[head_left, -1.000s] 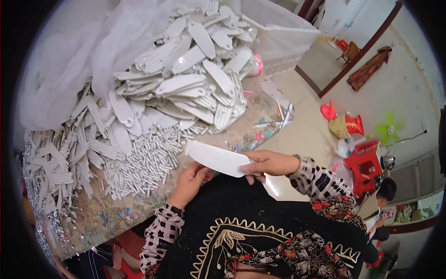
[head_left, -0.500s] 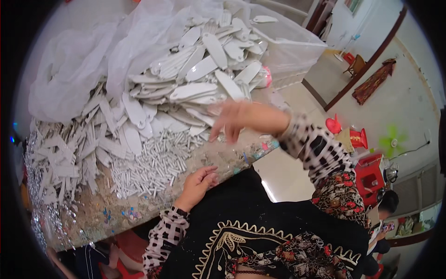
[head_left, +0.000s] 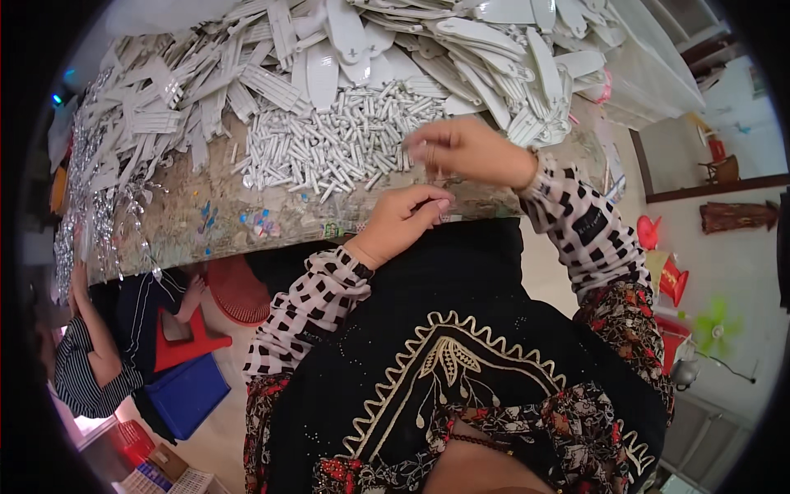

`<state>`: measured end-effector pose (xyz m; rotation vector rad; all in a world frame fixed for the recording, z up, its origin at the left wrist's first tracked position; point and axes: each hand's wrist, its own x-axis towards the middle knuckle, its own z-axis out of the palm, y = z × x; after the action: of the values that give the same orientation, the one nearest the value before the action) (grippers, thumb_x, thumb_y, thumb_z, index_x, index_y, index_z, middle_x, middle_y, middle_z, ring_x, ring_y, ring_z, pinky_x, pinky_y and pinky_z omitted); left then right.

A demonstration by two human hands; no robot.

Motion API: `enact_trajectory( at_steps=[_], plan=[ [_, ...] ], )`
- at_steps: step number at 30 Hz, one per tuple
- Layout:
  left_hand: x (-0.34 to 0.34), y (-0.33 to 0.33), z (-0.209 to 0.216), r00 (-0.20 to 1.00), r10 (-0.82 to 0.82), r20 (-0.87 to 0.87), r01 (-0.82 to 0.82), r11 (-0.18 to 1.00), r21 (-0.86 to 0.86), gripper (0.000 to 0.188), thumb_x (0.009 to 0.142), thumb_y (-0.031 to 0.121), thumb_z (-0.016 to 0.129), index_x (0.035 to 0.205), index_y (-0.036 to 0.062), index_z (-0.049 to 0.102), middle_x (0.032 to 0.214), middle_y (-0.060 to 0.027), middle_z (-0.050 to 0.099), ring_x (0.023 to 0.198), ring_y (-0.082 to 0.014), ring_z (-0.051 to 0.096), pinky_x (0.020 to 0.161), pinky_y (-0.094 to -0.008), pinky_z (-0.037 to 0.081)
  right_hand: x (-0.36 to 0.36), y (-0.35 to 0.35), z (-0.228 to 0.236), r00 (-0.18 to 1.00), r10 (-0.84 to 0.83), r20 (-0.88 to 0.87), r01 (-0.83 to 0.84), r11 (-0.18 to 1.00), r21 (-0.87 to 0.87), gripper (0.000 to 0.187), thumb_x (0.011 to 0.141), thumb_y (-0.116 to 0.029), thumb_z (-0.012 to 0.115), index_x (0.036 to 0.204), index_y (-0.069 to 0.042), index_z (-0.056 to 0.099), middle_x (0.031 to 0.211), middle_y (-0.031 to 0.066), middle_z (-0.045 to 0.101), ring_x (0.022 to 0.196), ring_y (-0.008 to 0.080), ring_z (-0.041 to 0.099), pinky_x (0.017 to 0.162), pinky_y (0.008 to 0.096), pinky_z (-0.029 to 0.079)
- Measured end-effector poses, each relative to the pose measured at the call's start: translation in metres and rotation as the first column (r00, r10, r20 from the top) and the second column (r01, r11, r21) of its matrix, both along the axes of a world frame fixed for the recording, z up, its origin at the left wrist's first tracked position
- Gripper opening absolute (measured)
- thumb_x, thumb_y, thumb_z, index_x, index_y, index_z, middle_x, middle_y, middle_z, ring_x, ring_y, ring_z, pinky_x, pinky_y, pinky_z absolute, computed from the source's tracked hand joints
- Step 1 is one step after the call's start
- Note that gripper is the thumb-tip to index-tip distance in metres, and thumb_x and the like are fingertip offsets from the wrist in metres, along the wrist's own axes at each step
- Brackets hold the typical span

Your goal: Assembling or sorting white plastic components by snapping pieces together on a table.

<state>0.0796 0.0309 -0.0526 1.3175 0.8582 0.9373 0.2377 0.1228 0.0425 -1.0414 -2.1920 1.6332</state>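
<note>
My left hand (head_left: 399, 221) rests at the table's front edge, thumb and forefinger pinched together; whatever they may hold is too small or hidden to make out. Just beyond it and to the right, my right hand (head_left: 473, 152) hovers by the pile of small white pins (head_left: 329, 144), its fingers bent and smeared by motion. I cannot see whether anything is in them. Behind the pins lie flat, rounded white plastic pieces (head_left: 346, 33) in a large heap. Thin white slatted strips (head_left: 156, 115) are piled toward the left.
Silver tinsel (head_left: 78, 198) hangs over the left end of the worn table (head_left: 185, 218). A translucent plastic sheet (head_left: 650, 74) stands at the far right. Below left, another person in a striped top (head_left: 90, 362) sits near a red stool (head_left: 185, 337) and a blue bin (head_left: 188, 395).
My view has shifted, bringing the table's front edge higher. My right hand has come from beside the flat pieces toward my left hand, whose fingers are now pinched closer together.
</note>
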Motion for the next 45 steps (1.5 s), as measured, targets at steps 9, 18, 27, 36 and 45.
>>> enact_trajectory(
  at_steps=[9, 18, 27, 36, 45],
  plan=[
    [-0.011, -0.006, 0.01, 0.997, -0.002, -0.075, -0.001, 0.999, -0.043, 0.022, 0.094, 0.013, 0.056, 0.111, -0.0002, 0.063, 0.093, -0.0037, 0.066, 0.075, -0.0074, 0.061, 0.068, -0.0211, 0.052, -0.022, 0.069, -0.029, 0.886, -0.318, 0.338, -0.117, 0.552, 0.826, 0.036, 0.084, -0.017, 0.053, 0.118, -0.007, 0.056, 0.108, 0.0128, 0.058, 0.093, 0.0336, 0.061, 0.077, 0.0443, 0.05],
    [-0.011, -0.001, 0.003, 0.997, 0.01, -0.071, -0.018, 0.992, -0.124, 0.024, 0.094, 0.014, 0.057, 0.112, 0.0, 0.062, 0.09, -0.0026, 0.064, 0.076, -0.0072, 0.06, 0.07, -0.021, 0.051, -0.019, 0.104, -0.036, 0.907, -0.232, 0.351, -0.1, 0.691, 0.716, 0.042, 0.079, -0.03, 0.063, 0.114, -0.008, 0.06, 0.11, 0.0189, 0.058, 0.102, 0.0332, 0.058, 0.087, 0.0404, 0.047],
    [-0.014, 0.004, -0.001, 0.995, -0.026, -0.092, 0.012, 0.988, -0.154, 0.027, 0.094, 0.017, 0.059, 0.113, -0.0003, 0.061, 0.087, -0.002, 0.063, 0.074, -0.007, 0.059, 0.067, -0.0211, 0.05, -0.014, 0.109, -0.033, 0.922, -0.156, 0.354, -0.104, 0.781, 0.616, 0.046, 0.074, -0.032, 0.072, 0.107, -0.003, 0.06, 0.107, 0.0172, 0.056, 0.097, 0.0306, 0.057, 0.084, 0.0362, 0.046],
    [-0.011, 0.006, -0.002, 0.999, 0.011, -0.048, -0.017, 0.993, -0.119, 0.025, 0.091, 0.015, 0.061, 0.109, -0.0021, 0.063, 0.08, -0.0043, 0.066, 0.067, -0.0087, 0.061, 0.062, -0.0225, 0.051, -0.009, 0.122, -0.032, 0.982, -0.067, 0.176, -0.09, 0.655, 0.75, 0.046, 0.073, -0.037, 0.075, 0.1, -0.002, 0.061, 0.087, 0.0143, 0.064, 0.082, 0.028, 0.062, 0.072, 0.0357, 0.048],
    [-0.013, 0.007, -0.001, 0.991, -0.041, -0.124, 0.023, 0.99, -0.141, 0.026, 0.093, 0.014, 0.058, 0.114, -0.001, 0.061, 0.093, -0.0032, 0.064, 0.073, -0.0077, 0.059, 0.067, -0.022, 0.05, -0.031, 0.109, 0.008, 0.989, -0.144, 0.018, 0.071, 0.591, 0.803, 0.034, 0.082, -0.026, 0.071, 0.102, 0.001, 0.064, 0.077, 0.0097, 0.064, 0.064, 0.0138, 0.059, 0.058, 0.028, 0.047]
  ],
)
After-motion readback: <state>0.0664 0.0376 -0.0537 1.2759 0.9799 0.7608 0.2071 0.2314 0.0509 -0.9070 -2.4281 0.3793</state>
